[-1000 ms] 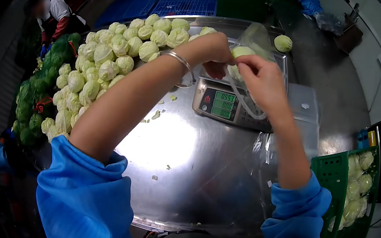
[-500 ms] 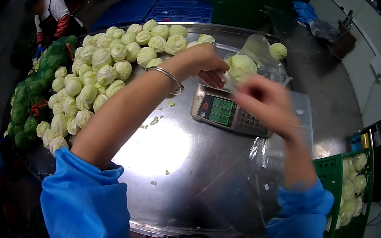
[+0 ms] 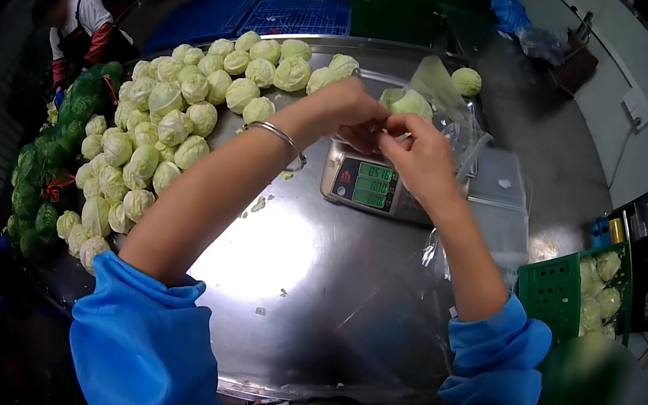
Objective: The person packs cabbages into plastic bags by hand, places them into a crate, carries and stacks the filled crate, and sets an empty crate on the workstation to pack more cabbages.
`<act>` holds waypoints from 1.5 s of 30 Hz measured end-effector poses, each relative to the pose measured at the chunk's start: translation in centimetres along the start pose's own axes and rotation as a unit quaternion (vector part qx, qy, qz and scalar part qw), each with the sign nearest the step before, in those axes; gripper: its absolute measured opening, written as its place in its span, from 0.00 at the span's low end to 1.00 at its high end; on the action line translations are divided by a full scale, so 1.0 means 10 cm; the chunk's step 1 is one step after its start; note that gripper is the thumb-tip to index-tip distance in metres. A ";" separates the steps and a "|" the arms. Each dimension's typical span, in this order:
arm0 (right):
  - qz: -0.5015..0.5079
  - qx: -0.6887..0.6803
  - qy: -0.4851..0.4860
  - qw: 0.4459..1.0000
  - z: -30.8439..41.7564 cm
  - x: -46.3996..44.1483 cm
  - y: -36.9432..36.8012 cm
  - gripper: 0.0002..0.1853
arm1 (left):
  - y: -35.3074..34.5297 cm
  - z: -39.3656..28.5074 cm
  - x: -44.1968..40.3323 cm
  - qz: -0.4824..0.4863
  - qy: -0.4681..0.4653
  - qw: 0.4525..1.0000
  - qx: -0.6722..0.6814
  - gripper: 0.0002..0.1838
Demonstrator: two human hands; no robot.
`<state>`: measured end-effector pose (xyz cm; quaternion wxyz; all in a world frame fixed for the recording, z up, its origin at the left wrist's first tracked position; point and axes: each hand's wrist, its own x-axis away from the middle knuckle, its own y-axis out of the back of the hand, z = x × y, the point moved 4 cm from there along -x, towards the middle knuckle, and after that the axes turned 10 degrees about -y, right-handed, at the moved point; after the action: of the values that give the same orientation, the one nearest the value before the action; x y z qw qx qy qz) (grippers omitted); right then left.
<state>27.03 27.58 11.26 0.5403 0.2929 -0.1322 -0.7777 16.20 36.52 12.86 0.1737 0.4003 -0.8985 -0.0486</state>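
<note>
A pale green cabbage (image 3: 410, 105) sits on the electronic scale (image 3: 349, 194), partly hidden behind my hands, with a clear plastic bag (image 3: 448, 104) about it. My left hand (image 3: 358, 117) has its fingers closed at the front of the bag, over the scale's near edge. Thumb and fingertips of my right hand (image 3: 423, 157) are pinched together, meeting the left fingertips at the gathered plastic. What lies right between the fingertips is mostly hidden. Green digits glow on the scale's display (image 3: 375, 186).
Many cabbages (image 3: 165, 99) are heaped on the left of the metal table (image 3: 299, 316). Green net sacks (image 3: 44, 169) stand beyond. Flat clear bags (image 3: 497, 220) lie at right. A green crate (image 3: 549, 291) holds cabbages; a blurred green shape (image 3: 591, 377) is near it. Another person (image 3: 86, 29) bends at far left.
My right hand has moved left, from a blurred spot apart to meet my left hand. The scale's top reading has dropped slightly. A blurred green shape has appeared by the crate.
</note>
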 end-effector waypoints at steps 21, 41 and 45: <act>-0.028 0.225 -0.391 0.892 -1.54 3.11 1.81 0.14 | 0.38 1.14 -0.16 -0.229 -0.420 0.811 -0.337 0.27; -0.124 -0.371 -0.175 0.904 -0.76 0.91 0.55 0.09 | -0.31 0.87 1.06 -0.363 -0.262 0.844 0.297 0.10; -0.115 -0.434 -0.389 0.804 -0.78 1.98 -0.12 0.15 | -0.61 1.59 2.03 -0.384 -0.154 0.877 0.244 0.15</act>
<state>25.92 10.75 -1.72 0.4208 -0.2868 0.0548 -0.8589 2.34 16.69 2.19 -0.1025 0.7312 -0.6727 0.0476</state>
